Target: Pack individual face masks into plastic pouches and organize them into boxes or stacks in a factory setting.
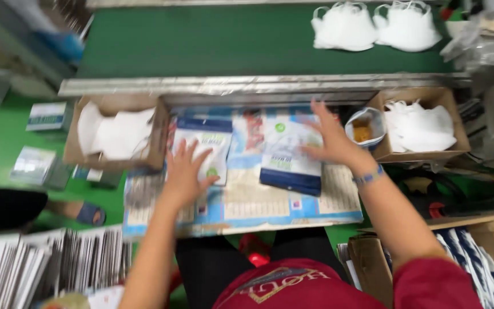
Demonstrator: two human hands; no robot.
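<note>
**Two hands over two pouches**

From the head camera, we see our left hand (185, 171) spread flat, fingers wide, holding nothing, touching the left pouch (204, 146) at frame centre, long axis vertical. Our right hand (331, 137), also open, rests on the right pouch (289, 154), long axis vertical, tilted slightly.

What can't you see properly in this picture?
- Head view, motion blur: print on the blue-and-white packets is unreadable.
- Left hand covers part of the other packet.
- Small bag: contents too blurred.
- Right-hand box: cut off by the frame's edge.
</note>
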